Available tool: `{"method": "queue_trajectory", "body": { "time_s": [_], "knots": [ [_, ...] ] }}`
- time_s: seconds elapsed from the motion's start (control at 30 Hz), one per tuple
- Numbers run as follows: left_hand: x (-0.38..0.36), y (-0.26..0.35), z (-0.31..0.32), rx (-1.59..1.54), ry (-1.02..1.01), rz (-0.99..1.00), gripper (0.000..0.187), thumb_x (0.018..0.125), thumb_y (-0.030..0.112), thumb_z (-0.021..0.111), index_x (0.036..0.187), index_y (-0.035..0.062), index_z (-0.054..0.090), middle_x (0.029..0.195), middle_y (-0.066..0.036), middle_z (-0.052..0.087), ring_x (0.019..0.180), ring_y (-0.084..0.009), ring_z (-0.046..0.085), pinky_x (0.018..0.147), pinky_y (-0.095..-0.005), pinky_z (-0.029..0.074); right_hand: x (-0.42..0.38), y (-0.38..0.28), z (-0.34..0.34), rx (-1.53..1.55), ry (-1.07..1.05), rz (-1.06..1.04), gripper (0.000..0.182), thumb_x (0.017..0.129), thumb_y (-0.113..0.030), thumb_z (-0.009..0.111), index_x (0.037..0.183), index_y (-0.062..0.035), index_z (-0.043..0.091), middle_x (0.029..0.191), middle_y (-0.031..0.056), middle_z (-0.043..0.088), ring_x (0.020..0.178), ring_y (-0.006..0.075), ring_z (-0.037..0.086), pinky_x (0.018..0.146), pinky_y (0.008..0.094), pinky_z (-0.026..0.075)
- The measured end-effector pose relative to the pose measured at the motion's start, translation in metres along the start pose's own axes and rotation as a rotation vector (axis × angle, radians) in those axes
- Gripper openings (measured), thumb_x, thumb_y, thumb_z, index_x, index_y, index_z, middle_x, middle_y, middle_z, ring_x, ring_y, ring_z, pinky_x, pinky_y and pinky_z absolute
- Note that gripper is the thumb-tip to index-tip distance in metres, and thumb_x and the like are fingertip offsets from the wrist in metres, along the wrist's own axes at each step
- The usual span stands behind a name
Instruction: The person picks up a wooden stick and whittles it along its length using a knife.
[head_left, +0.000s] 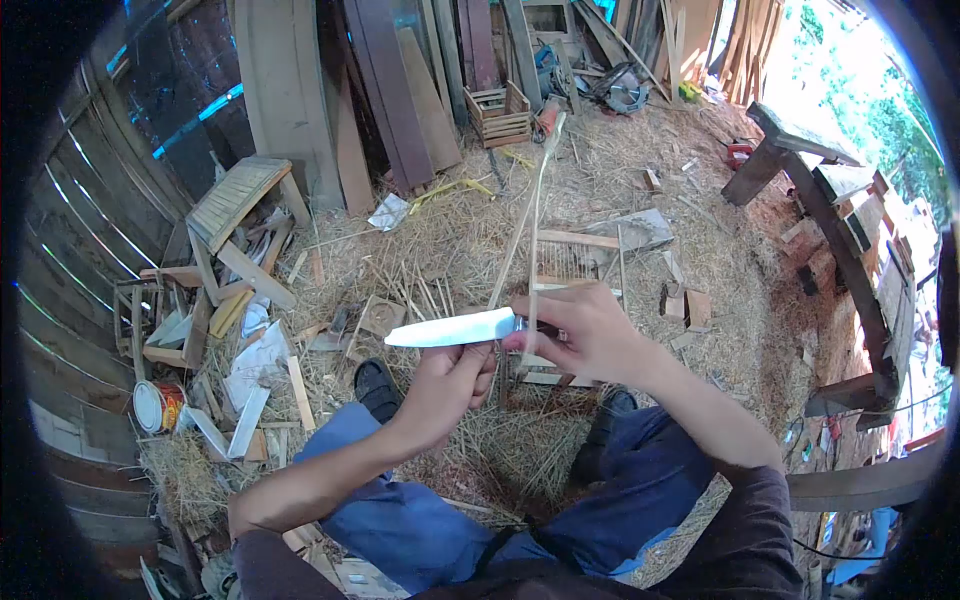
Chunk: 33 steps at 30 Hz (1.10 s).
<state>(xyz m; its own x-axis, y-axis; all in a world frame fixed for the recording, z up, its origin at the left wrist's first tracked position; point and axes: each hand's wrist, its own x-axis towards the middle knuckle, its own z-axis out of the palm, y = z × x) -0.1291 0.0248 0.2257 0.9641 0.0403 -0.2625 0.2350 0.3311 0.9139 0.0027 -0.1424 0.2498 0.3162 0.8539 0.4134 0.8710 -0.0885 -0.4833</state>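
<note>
My right hand (590, 330) is closed round the dark handle of a knife (450, 329), its broad, bright blade pointing left. Just under the blade, my left hand (445, 395) is closed with the thumb near the edge, on a thin pale strip (514, 250) that rises away from me. A second, lighter strip (537, 240) runs close beside it and passes by the fingers of my right hand. Both strips come together near the far end, where the tip looks wider. The left fingertips are partly hidden.
Shavings cover the ground. A small slatted frame (575, 262) lies ahead, with a wooden crate (498, 114) farther off. To the left stand a slatted stool (240, 200) and a tin can (158, 406). A heavy wooden bench (835, 260) curves along the right.
</note>
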Motion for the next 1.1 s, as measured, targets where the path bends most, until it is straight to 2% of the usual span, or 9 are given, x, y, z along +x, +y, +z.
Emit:
{"method": "queue_trajectory", "body": {
  "time_s": [0.1, 0.23, 0.33, 0.47, 0.57, 0.67, 0.8, 0.93, 1.1],
  "knots": [
    [0.004, -0.009, 0.003, 0.067, 0.041, 0.000, 0.013, 0.105, 0.020, 0.046, 0.110, 0.0079, 0.049, 0.072, 0.006, 0.039, 0.053, -0.0034, 0.032, 0.045, -0.0215, 0.025, -0.004, 0.009, -0.001, -0.029, 0.028, 0.001, 0.029, 0.080, -0.027, 0.077, 0.095, -0.0031, 0.070, 0.071, 0.0116, 0.064, 0.062, 0.0306, 0.062, 0.057, 0.0385, 0.047],
    [0.005, -0.008, 0.010, 0.035, 0.034, 0.023, 0.016, 0.105, 0.021, 0.046, 0.097, 0.0073, 0.048, 0.069, 0.006, 0.037, 0.050, -0.0025, 0.031, 0.044, -0.0219, 0.024, -0.008, 0.016, -0.006, -0.092, 0.066, -0.044, 0.033, 0.077, -0.030, 0.079, 0.096, -0.0035, 0.071, 0.073, 0.0112, 0.065, 0.065, 0.0291, 0.064, 0.058, 0.0376, 0.048],
    [0.008, -0.008, 0.014, -0.079, -0.006, -0.018, 0.028, 0.106, 0.024, 0.045, 0.081, 0.0093, 0.043, 0.067, 0.007, 0.035, 0.049, -0.0020, 0.029, 0.043, -0.0226, 0.024, -0.009, 0.016, -0.011, -0.126, 0.086, -0.050, 0.032, 0.077, -0.031, 0.079, 0.095, -0.0049, 0.071, 0.073, 0.0105, 0.066, 0.065, 0.0284, 0.064, 0.059, 0.0374, 0.048],
    [0.008, -0.003, 0.015, -0.110, -0.034, -0.035, 0.023, 0.106, 0.026, 0.044, 0.095, 0.0067, 0.048, 0.069, 0.006, 0.035, 0.050, -0.0020, 0.029, 0.043, -0.0217, 0.024, -0.012, 0.027, -0.017, -0.132, 0.128, -0.041, 0.028, 0.077, -0.028, 0.078, 0.095, -0.0077, 0.072, 0.074, 0.0096, 0.067, 0.064, 0.0269, 0.064, 0.058, 0.0370, 0.048],
    [-0.002, 0.007, 0.019, -0.137, -0.063, -0.050, 0.022, 0.106, 0.027, 0.044, 0.107, 0.0065, 0.049, 0.069, 0.006, 0.033, 0.050, -0.0022, 0.028, 0.043, -0.0205, 0.023, -0.021, 0.045, -0.025, -0.200, 0.234, 0.070, 0.024, 0.080, -0.025, 0.076, 0.097, -0.0080, 0.072, 0.072, 0.0102, 0.066, 0.061, 0.0262, 0.063, 0.057, 0.0366, 0.047],
    [-0.017, 0.001, 0.019, -0.173, -0.139, -0.154, 0.020, 0.106, 0.027, 0.044, 0.114, 0.0089, 0.047, 0.068, 0.006, 0.031, 0.050, -0.0027, 0.026, 0.042, -0.0198, 0.021, -0.032, 0.064, -0.061, -0.377, 0.310, 0.298, 0.024, 0.084, -0.024, 0.073, 0.100, -0.0059, 0.070, 0.070, 0.0115, 0.064, 0.060, 0.0264, 0.062, 0.056, 0.0365, 0.046],
    [-0.008, -0.010, 0.009, -0.091, -0.090, -0.201, 0.022, 0.106, 0.029, 0.042, 0.119, 0.0117, 0.047, 0.067, 0.004, 0.033, 0.047, -0.0040, 0.025, 0.041, -0.0211, 0.021, -0.027, 0.038, -0.046, -0.354, 0.281, 0.424, 0.026, 0.089, -0.034, 0.067, 0.099, -0.0098, 0.070, 0.069, 0.0119, 0.065, 0.061, 0.0286, 0.064, 0.054, 0.0387, 0.047],
    [0.001, 0.002, 0.013, -0.095, 0.027, -0.142, 0.031, 0.104, 0.034, 0.045, 0.130, 0.0163, 0.044, 0.067, 0.001, 0.040, 0.043, -0.0054, 0.030, 0.039, -0.0203, 0.026, -0.021, 0.040, -0.038, -0.343, 0.245, 0.394, 0.028, 0.091, -0.036, 0.065, 0.100, -0.0099, 0.069, 0.073, 0.0103, 0.066, 0.064, 0.0285, 0.065, 0.055, 0.0389, 0.048],
    [0.008, 0.011, 0.005, -0.137, 0.060, -0.081, 0.032, 0.103, 0.032, 0.047, 0.131, 0.0151, 0.045, 0.073, -0.001, 0.048, 0.046, -0.0056, 0.034, 0.040, -0.0195, 0.029, -0.014, 0.028, -0.030, -0.339, 0.214, 0.327, 0.030, 0.092, -0.037, 0.064, 0.096, -0.0076, 0.067, 0.078, 0.0104, 0.067, 0.069, 0.0291, 0.066, 0.057, 0.0392, 0.049]
  ]
}}
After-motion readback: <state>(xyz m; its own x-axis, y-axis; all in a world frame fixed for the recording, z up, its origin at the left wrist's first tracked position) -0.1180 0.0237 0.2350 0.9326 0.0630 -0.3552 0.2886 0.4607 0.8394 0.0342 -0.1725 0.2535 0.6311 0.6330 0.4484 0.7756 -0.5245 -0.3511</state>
